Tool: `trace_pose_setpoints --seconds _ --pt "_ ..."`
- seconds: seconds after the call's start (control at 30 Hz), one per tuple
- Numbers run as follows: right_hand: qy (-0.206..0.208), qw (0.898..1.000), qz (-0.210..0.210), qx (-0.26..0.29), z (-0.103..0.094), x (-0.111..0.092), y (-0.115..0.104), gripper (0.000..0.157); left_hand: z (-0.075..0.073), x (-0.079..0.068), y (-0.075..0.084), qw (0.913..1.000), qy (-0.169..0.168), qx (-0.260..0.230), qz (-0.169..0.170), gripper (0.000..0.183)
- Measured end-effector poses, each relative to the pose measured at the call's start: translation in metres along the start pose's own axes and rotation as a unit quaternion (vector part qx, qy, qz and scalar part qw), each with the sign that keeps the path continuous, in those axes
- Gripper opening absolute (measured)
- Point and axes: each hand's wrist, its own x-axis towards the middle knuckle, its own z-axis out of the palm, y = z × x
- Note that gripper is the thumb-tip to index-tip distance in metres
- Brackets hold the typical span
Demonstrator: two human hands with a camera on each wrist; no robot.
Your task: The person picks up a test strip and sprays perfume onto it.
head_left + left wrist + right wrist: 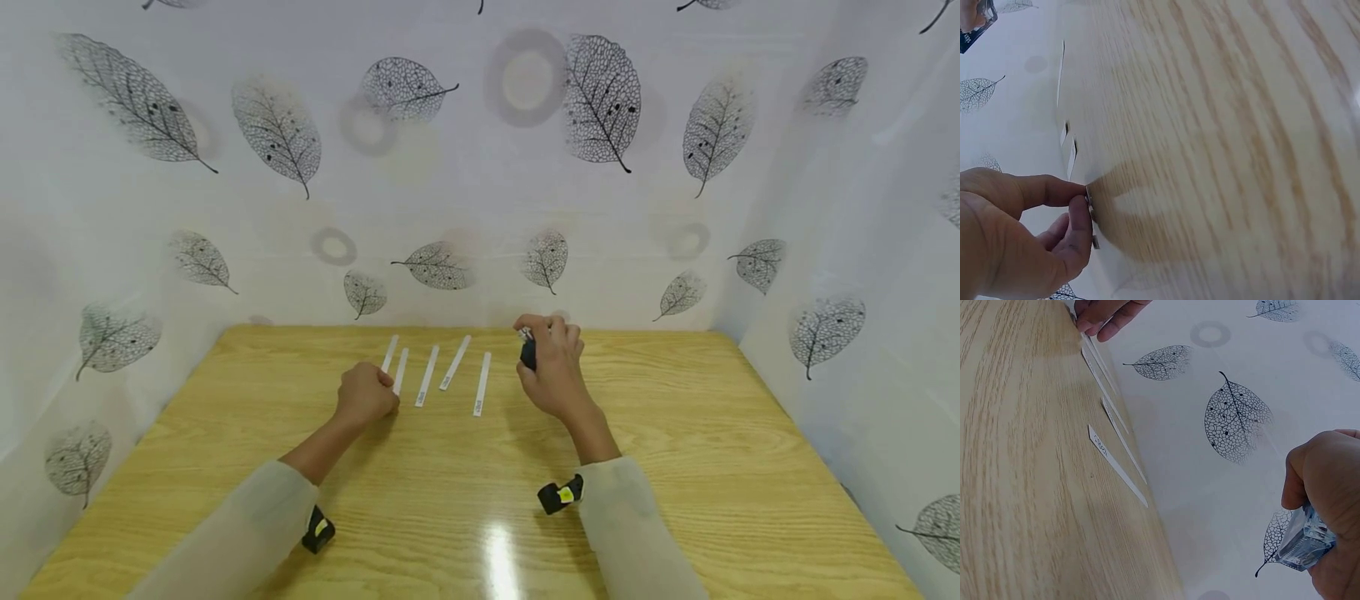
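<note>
Several narrow white paper test strips lie side by side toward the back of the table; the rightmost strip (482, 383) has small print at its near end. My left hand (366, 393) is at the left of the row, pinching the near end of a strip (401, 371) between thumb and index finger. In the left wrist view that strip's end (1089, 197) shows edge-on at the fingertips. My right hand (555, 367) grips a small glass perfume bottle (528, 354) above the table, right of the strips. The index finger lies over the bottle's silver top.
A wood-grain table (675, 500) spans the workspace. Behind and at both sides hangs a pale sheet (480, 183) printed with dark skeleton leaves. Black wrist cameras sit at the left cuff (318, 531) and right cuff (561, 494).
</note>
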Motion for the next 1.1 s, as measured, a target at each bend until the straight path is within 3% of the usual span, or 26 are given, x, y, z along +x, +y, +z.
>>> trace_pose_setpoints --seconds 0.43,0.67,1.1 --pt "-0.006 1.0 0.002 0.002 -0.001 0.0 -0.001 0.057 -0.007 -0.007 -0.002 0.9996 -0.021 0.02 -0.008 0.042" --pt "-0.004 1.0 0.001 0.0 0.0 0.001 0.001 0.06 -0.008 -0.009 -0.002 0.9999 -0.005 0.01 0.004 0.028" --pt "-0.007 1.0 0.0 0.005 0.0 0.001 -0.001 0.057 -0.01 -0.009 -0.003 0.9988 -0.011 -0.014 -0.046 0.027"
